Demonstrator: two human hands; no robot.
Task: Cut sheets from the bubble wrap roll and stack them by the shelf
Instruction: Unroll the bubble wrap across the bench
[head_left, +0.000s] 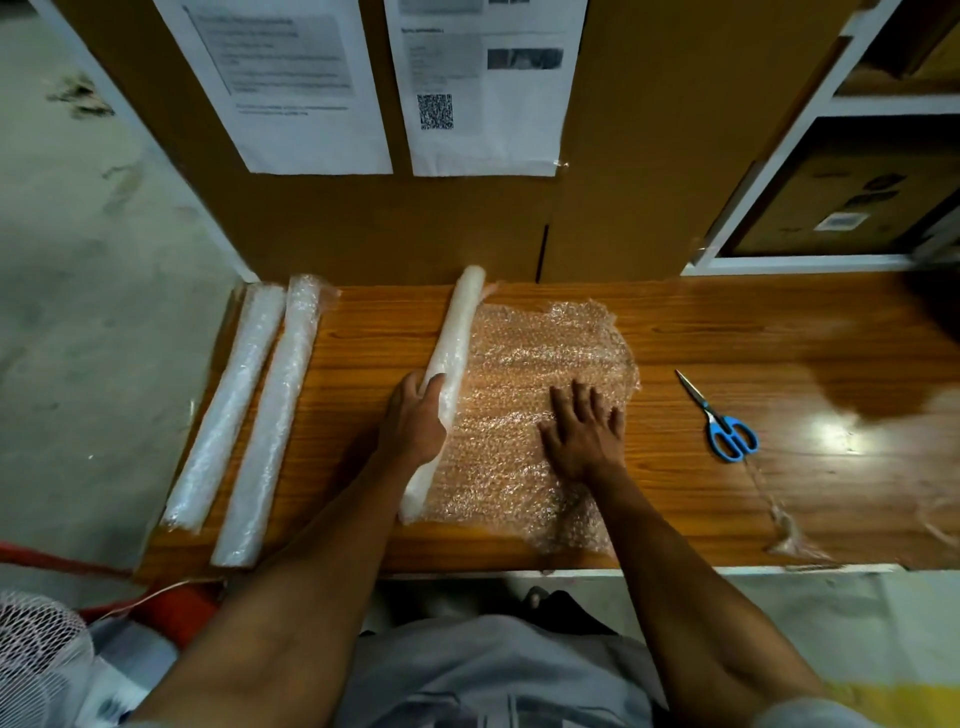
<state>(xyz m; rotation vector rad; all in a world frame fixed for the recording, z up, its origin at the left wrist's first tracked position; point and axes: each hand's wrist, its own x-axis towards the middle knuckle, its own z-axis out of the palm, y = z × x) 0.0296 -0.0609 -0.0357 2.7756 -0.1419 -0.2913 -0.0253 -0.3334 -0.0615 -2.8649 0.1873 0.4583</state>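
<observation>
A white bubble wrap roll (456, 343) lies slanted across the middle of the wooden table (675, 332). A clear unrolled sheet (524, 358) spreads from it to the right. My left hand (415, 415) grips the roll near its lower half, fingers curled over its top. My right hand (584, 431) lies flat on the unrolled sheet with fingers spread. Blue-handled scissors (719, 418) rest on the table to the right of the sheet, apart from both hands.
Two more bubble wrap rolls (270, 415) lie side by side at the table's left end. Cardboard with taped papers (483, 83) stands behind the table. A white shelf (810, 156) with boxes is at the back right. Twine scraps (784, 525) lie near the front right edge.
</observation>
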